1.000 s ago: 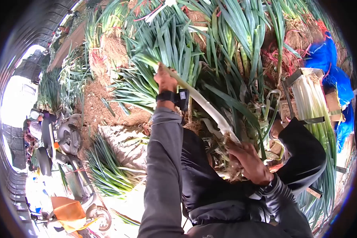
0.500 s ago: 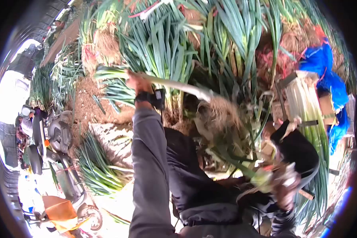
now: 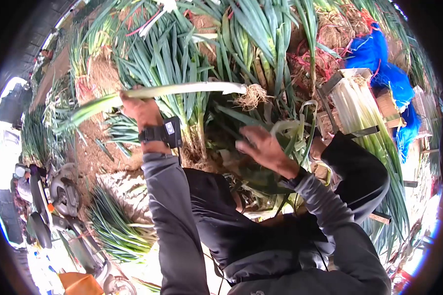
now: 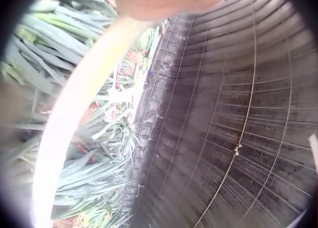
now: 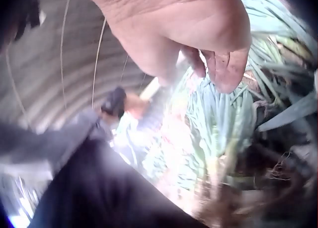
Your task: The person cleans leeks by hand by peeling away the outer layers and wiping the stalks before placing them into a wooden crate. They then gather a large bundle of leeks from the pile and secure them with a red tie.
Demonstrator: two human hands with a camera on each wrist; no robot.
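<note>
A long leek [image 3: 192,88] lies nearly level across the upper middle of the head view, its rooty end to the right and its green leaves to the left. My left hand [image 3: 142,110] grips it near the leaves. In the left wrist view the pale stalk [image 4: 74,104] runs down from the fingers of that hand [image 4: 169,2]. Below and right of the roots is my right hand [image 3: 267,148], fingers loosely bent and apart, holding nothing. The right wrist view shows this hand [image 5: 184,29] with bent fingers and leek bundles beyond.
Leek bundles [image 3: 162,59] stand across the back. Trimmed white leeks [image 3: 357,105] lie in a rack at the right, beside blue plastic [image 3: 366,51]. More leeks [image 3: 115,223] lie at the lower left, near a parked scooter [image 3: 66,194]. Bent legs frame the work spot.
The held leek has swung from slanting to nearly level and moved left with my left hand. My right hand left the stalk, went low right with peeled leaves, and is now back without them.
</note>
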